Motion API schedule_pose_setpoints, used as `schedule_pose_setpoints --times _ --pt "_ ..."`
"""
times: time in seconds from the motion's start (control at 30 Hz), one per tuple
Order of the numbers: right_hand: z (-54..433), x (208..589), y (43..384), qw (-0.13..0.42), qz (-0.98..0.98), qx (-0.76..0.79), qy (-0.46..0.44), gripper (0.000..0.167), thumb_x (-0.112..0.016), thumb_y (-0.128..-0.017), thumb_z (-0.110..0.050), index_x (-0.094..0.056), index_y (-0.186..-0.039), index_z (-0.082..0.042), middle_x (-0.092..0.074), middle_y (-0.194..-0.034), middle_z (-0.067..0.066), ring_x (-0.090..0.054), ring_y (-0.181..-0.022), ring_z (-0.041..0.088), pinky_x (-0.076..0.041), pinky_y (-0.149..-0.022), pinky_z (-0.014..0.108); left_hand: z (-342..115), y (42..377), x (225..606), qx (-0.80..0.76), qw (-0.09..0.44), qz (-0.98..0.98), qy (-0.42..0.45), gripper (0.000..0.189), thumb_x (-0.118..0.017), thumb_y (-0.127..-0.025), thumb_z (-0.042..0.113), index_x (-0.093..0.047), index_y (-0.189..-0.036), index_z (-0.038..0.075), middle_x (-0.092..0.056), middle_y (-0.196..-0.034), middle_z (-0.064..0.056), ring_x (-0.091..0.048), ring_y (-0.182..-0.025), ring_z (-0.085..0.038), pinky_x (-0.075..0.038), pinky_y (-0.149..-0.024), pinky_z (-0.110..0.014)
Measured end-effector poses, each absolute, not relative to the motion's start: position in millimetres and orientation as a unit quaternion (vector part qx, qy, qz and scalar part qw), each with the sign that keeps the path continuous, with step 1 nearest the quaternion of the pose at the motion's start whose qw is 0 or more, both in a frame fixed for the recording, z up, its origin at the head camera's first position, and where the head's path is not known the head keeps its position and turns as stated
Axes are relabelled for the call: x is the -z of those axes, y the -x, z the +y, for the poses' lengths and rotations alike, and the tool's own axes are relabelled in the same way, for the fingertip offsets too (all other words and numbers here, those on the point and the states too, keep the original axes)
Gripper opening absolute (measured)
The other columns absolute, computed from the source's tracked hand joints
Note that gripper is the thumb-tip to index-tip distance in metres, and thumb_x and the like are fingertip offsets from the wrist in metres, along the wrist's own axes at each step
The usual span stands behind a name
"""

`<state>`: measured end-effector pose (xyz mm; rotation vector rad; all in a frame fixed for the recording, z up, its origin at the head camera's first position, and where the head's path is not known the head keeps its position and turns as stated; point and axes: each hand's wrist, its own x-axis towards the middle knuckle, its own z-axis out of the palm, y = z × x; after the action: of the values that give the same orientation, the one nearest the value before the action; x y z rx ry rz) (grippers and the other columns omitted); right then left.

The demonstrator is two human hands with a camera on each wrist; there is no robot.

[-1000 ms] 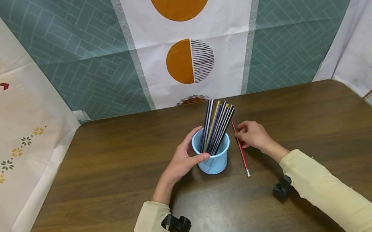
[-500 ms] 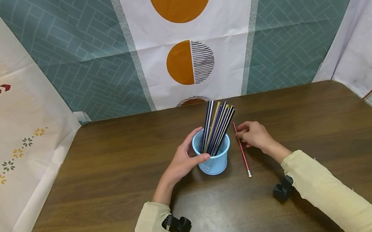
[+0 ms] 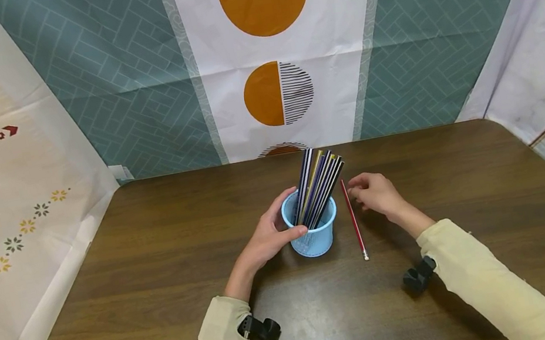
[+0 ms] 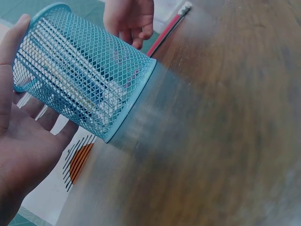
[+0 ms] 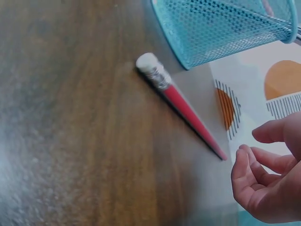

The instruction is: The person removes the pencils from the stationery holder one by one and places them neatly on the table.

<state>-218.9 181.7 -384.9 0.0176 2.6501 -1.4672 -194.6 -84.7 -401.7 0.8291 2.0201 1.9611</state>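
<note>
A light-blue mesh pencil cup stands on the table, with several dark, striped and gold pencils leaning to the right in it. My left hand holds the cup from its left side, thumb over the near rim and fingers around the back. To the right of the cup lies a red pencil, its white eraser end toward me. Just right of that pencil's far half is my right hand. Its fingers are loosely bent, with nothing between them and thumb apart in the right wrist view.
The brown wooden table stretches out on both sides of the cup. Behind its far edge hangs a teal and white cloth with orange half circles. Pale patterned cloths border the left and right. Each wrist carries a small black camera.
My right hand has let go of the red pencil and drawn slightly to the right, leaving it on the table. My left hand stays on the cup.
</note>
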Motion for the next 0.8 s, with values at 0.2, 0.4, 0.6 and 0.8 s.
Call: schedule_pose_setpoints --times 0.2,0.4,0.6,0.8 --pt "181.3 377.2 215.1 0.051 0.868 0.495 0.005 0.032 -0.052 -0.097 -0.008 -0.055 -0.124 0.010 -0.058 -0.102 0.021 -0.057 -0.086 0.029 -0.053 -0.071 0.035 -85.1 194.9 402.3 -0.661 0.106 0.690 -0.276 0.084 -0.078 -0.083 0.033 -0.032 -0.150 0.010 -0.038 -0.145 -0.016 -0.041 -0.128 -0.031 -0.034 -0.104 -0.048" --pt "180.1 372.0 210.2 0.048 0.863 0.502 0.021 0.034 -0.052 -0.098 -0.009 -0.053 -0.126 0.010 -0.059 -0.114 0.024 -0.059 -0.096 0.033 -0.052 -0.081 0.041 -85.0 194.6 402.8 -0.660 0.109 0.690 -0.275 0.085 -0.077 -0.083 0.034 -0.031 -0.150 0.010 -0.036 -0.147 -0.016 -0.039 -0.130 -0.031 -0.033 -0.106 -0.048" --pt "179.2 364.6 205.1 0.063 0.844 0.531 0.038 0.035 -0.053 -0.099 -0.013 -0.053 -0.126 0.008 -0.058 -0.121 0.025 -0.058 -0.108 0.038 -0.050 -0.088 0.043 -84.8 195.0 404.1 -0.661 0.107 0.689 -0.278 0.083 -0.076 -0.085 0.031 -0.031 -0.150 0.009 -0.035 -0.148 -0.015 -0.037 -0.132 -0.030 -0.031 -0.107 -0.048" --pt "176.4 356.2 200.0 0.057 0.829 0.552 0.067 0.035 -0.058 -0.097 -0.010 -0.053 -0.126 0.009 -0.058 -0.121 0.026 -0.057 -0.109 0.039 -0.049 -0.089 0.047 -85.2 195.5 404.5 -0.663 0.103 0.686 -0.281 0.089 -0.077 -0.083 0.038 -0.029 -0.151 0.006 -0.037 -0.146 -0.016 -0.039 -0.130 -0.030 -0.033 -0.105 -0.048"
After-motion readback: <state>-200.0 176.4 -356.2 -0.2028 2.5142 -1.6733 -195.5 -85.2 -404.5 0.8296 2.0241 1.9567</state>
